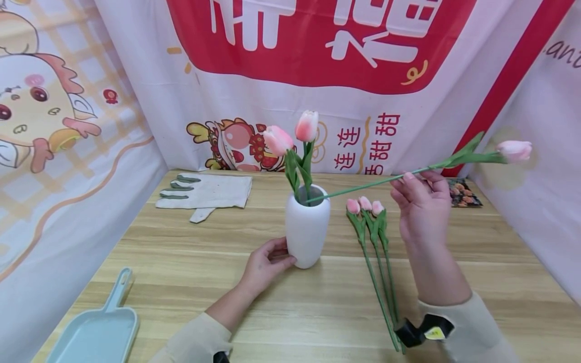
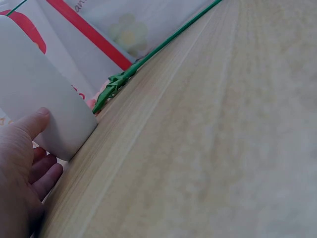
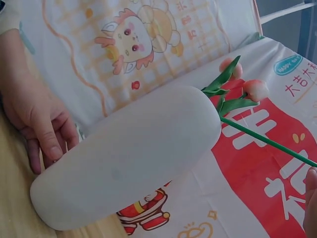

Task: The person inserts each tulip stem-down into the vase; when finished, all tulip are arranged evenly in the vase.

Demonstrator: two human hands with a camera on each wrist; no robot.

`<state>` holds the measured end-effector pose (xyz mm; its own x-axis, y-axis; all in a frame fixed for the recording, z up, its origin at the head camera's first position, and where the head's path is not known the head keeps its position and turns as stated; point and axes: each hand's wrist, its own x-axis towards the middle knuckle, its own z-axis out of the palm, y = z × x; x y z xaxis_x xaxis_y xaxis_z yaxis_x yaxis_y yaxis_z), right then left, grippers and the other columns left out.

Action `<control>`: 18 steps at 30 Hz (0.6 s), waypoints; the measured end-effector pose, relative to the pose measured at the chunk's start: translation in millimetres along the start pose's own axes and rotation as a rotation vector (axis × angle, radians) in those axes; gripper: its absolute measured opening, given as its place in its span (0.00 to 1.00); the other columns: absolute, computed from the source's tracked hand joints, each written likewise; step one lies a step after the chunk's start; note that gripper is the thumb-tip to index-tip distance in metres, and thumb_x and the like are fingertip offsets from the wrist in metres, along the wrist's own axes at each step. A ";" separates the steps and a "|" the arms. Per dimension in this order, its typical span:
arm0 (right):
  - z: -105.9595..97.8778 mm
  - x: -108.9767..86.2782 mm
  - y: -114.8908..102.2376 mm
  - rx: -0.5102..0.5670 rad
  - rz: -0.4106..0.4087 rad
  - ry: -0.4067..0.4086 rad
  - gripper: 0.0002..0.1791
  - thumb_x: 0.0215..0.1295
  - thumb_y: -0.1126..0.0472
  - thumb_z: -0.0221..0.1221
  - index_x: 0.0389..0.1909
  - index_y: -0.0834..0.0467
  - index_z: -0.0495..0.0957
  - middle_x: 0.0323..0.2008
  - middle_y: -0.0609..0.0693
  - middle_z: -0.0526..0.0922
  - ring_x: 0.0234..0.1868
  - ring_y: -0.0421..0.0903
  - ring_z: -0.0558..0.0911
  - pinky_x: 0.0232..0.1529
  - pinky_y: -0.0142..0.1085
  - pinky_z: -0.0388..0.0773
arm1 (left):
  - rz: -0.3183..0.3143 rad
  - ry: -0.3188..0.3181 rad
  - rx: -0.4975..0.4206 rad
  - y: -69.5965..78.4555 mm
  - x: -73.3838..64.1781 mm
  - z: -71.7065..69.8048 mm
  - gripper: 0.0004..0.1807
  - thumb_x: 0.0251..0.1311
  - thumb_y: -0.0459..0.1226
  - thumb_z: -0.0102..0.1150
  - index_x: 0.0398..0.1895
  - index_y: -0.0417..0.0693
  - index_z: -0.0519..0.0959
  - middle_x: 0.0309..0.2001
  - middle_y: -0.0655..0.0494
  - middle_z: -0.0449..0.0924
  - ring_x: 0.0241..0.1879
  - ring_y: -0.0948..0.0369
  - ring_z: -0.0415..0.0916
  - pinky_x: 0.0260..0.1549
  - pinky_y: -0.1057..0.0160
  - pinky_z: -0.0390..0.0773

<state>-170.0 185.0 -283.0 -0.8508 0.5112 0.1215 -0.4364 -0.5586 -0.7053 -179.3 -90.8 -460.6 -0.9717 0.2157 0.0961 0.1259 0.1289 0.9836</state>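
A white vase (image 1: pixel 307 234) stands upright on the wooden table with two pink tulips (image 1: pixel 306 127) in it. Low on its left side, my left hand (image 1: pixel 265 264) grips it, thumb in front and fingers partly hidden behind. My right hand (image 1: pixel 424 209) pinches the green stem of another tulip (image 1: pixel 514 150) between thumb and fingers. That tulip slants down to the left, bloom far right, its stem end inside the vase's mouth. In the right wrist view, the stem (image 3: pixel 267 140) crosses the rim beside the two upright tulips.
Three more tulips (image 1: pixel 374 237) lie side by side right of the vase. White gloves (image 1: pixel 213 191) rest at the back left, and a light blue dustpan (image 1: pixel 97 335) at the front left. Behind my right hand lies a dark patterned card (image 1: pixel 464 194). Printed cloth hangs around the table.
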 end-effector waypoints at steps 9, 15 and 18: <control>17.8 -5.6 2.1 -0.214 -0.042 -0.099 0.15 0.61 0.70 0.64 0.43 0.57 0.69 0.32 0.52 0.81 0.27 0.43 0.86 0.28 0.30 0.86 | 0.000 0.007 -0.010 -0.1 0.7 0.5 0.25 0.54 0.30 0.70 0.57 0.38 0.77 0.51 0.40 0.82 0.52 0.48 0.81 0.51 0.63 0.84; 25.9 -8.3 8.2 -0.365 -0.046 -0.200 0.12 0.64 0.70 0.61 0.40 0.53 0.71 0.31 0.46 0.85 0.29 0.40 0.87 0.31 0.30 0.87 | -0.007 0.001 -0.015 -1.7 1.2 0.4 0.26 0.54 0.30 0.70 0.57 0.38 0.77 0.51 0.40 0.82 0.52 0.48 0.81 0.51 0.65 0.84; 28.3 -8.5 11.9 -0.400 -0.039 -0.259 0.11 0.64 0.70 0.62 0.40 0.53 0.72 0.30 0.45 0.85 0.28 0.39 0.86 0.31 0.30 0.87 | -0.010 -0.001 -0.020 -0.7 0.8 0.7 0.26 0.54 0.30 0.70 0.57 0.37 0.76 0.52 0.39 0.82 0.53 0.48 0.81 0.51 0.65 0.84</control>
<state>-176.3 155.5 -272.7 -0.9031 0.3188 0.2878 -0.3660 -0.2207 -0.9041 -180.0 -90.1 -461.3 -0.9726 0.2158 0.0864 0.1125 0.1119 0.9873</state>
